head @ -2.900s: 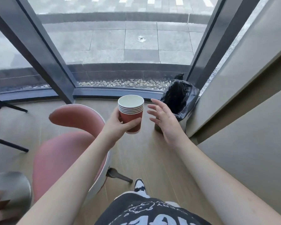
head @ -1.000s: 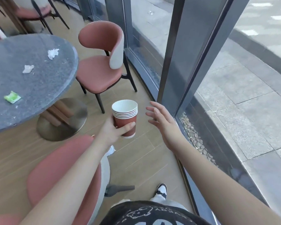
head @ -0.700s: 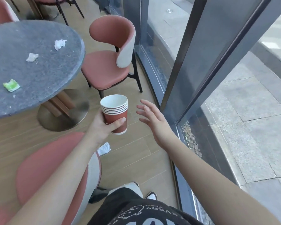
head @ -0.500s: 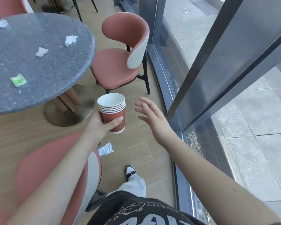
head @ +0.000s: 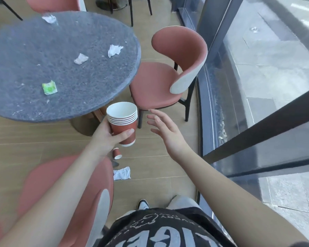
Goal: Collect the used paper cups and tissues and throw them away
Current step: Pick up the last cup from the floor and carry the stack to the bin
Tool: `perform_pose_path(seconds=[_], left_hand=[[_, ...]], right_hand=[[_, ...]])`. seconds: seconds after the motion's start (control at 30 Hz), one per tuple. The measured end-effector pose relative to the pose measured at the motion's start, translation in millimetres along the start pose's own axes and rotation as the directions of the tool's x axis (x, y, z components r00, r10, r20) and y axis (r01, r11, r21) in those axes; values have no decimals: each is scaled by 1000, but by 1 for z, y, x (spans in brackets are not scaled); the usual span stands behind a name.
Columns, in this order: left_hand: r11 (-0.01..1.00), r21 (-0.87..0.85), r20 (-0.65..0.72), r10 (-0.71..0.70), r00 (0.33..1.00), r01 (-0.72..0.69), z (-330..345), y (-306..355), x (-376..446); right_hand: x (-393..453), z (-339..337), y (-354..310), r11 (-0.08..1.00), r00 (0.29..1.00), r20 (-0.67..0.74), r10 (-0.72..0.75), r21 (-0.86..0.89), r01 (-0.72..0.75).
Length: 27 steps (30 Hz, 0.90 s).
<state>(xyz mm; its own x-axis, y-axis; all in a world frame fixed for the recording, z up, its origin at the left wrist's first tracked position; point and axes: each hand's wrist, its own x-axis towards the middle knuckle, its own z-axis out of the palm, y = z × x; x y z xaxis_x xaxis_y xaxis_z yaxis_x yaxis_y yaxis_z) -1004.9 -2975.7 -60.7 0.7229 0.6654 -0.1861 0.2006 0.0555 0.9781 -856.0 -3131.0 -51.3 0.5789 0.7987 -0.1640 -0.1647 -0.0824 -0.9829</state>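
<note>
The left hand [head: 103, 138] has its grip around the stacked paper cups [head: 123, 124]; the right hand [head: 168, 134] is open beside. Tissues [head: 114, 50] lie on the surface [head: 96, 82]; what seems one small cup [head: 117, 153] is on the floor.

Red-brown cups [head: 123, 124] with white insides; speckled grey table [head: 64, 82]; white tissues [head: 114, 50]; green wrapper [head: 49, 87]; pink chair [head: 161, 82]; pale wood-grain floor [head: 34, 138].

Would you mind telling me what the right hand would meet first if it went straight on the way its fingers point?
Probably the pink chair; the right hand points up-left toward its seat, though depth is unclear.
</note>
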Motion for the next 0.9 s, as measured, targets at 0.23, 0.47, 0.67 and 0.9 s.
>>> perform_pose_path(seconds=[0.23,0.47,0.67,0.9], left_hand=[[997,-72,-237,-48,970,32,-11,-5,30],[988,-149,-530,-112,841,38,9,-14,42],[978,-198,-642,-178,746,63,15,-30,34],[978,-181,-689,-202,696,104,-1,-59,19]], right_hand=[[89,2,1,1000,968,251,24,-26,-18],[165,-2,5,994,851,516,96,-86,-60],[190,7,19,981,763,619,185,-166,-103],[199,37,53,962,749,609,263,-227,-153]])
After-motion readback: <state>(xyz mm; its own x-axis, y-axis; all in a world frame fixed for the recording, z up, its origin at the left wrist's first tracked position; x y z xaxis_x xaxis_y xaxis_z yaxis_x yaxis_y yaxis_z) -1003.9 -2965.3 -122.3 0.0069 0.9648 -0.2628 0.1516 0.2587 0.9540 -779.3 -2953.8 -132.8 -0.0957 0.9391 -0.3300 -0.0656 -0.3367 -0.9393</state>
